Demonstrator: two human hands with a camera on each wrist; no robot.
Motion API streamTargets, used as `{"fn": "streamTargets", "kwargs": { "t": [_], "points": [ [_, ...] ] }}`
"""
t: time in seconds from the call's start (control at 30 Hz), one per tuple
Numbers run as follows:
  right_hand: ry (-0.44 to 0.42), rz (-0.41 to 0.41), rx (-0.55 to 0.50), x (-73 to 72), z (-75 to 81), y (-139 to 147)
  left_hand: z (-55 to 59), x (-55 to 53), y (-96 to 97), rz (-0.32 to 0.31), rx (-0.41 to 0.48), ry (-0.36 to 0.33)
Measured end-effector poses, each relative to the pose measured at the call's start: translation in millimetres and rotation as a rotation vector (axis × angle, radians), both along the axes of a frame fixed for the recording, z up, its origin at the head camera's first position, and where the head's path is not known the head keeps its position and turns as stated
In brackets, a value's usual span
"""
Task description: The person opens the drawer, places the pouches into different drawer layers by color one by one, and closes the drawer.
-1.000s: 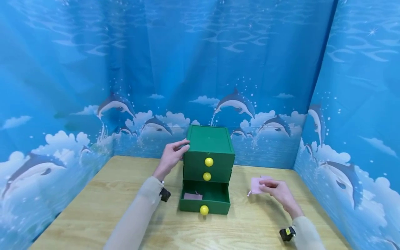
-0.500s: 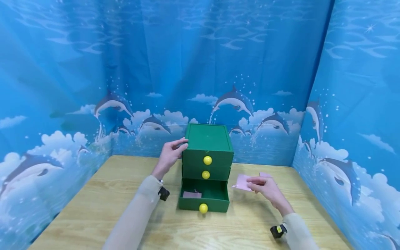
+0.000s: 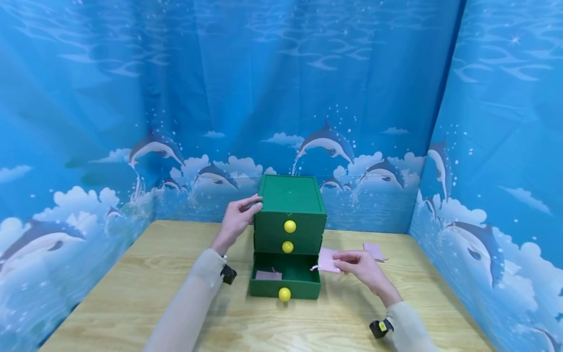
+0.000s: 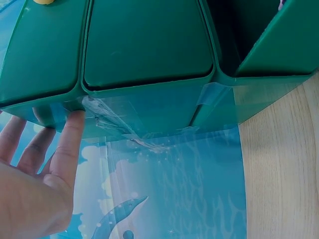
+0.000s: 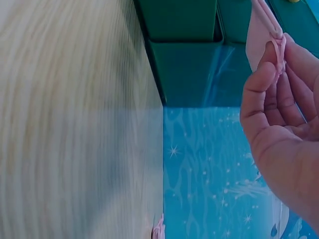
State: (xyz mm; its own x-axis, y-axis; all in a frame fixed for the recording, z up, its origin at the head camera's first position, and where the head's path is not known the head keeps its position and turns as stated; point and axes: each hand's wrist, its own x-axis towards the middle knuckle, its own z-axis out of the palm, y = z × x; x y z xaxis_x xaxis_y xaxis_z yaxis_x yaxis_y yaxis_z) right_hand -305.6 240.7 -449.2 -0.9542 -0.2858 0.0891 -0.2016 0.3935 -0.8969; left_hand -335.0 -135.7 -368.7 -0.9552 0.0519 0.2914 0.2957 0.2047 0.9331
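A green drawer cabinet (image 3: 290, 193) with yellow round knobs stands on the table, its bottom drawer (image 3: 303, 292) pulled out. In that drawer lies a pink pouch (image 3: 268, 275). My left hand (image 3: 235, 221) touches the cabinet's upper left side with extended fingers; the left wrist view shows the fingertips (image 4: 75, 119) against the side wall. Between thumb and fingers my right hand (image 3: 367, 271) pinches a second pink drawstring pouch (image 3: 327, 260), held up beside the drawer's right wall. The right wrist view shows this pouch (image 5: 259, 37) hanging edge-on from the pinch.
Another pink pouch (image 3: 374, 251) lies on the wooden table (image 3: 176, 288) behind the right hand. Blue curtains (image 3: 228, 98) printed with dolphins rise behind the table and along its sides. The two upper drawers (image 3: 268, 230) are pushed in.
My right hand has carried its pouch left from the table's right side to the open drawer's edge, uncovering the pouch behind. My left hand stays at the cabinet.
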Motion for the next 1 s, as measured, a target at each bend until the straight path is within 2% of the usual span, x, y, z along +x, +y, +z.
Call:
{"fn": "streamTargets", "kwargs": {
  "t": [0.2, 0.5, 0.77, 1.0],
  "points": [
    [-0.007, -0.013, -0.011, -1.6, 1.0, -7, 0.5, 0.0, -0.1, -0.003, 0.003, 0.016],
    [-0.074, 0.051, -0.070, 1.6, -3.8, -23, -1.1, 1.5, -0.4, -0.004, 0.011, -0.003],
    [-0.032, 0.188, -0.108, 4.3, -12.0, -46, -6.7, 3.7, -2.7, 0.000, 0.008, -0.010],
    [0.002, 0.199, -0.046, 4.8, -2.1, -59, -3.0, -0.4, -0.3, -0.011, 0.002, 0.005]
  ]
}}
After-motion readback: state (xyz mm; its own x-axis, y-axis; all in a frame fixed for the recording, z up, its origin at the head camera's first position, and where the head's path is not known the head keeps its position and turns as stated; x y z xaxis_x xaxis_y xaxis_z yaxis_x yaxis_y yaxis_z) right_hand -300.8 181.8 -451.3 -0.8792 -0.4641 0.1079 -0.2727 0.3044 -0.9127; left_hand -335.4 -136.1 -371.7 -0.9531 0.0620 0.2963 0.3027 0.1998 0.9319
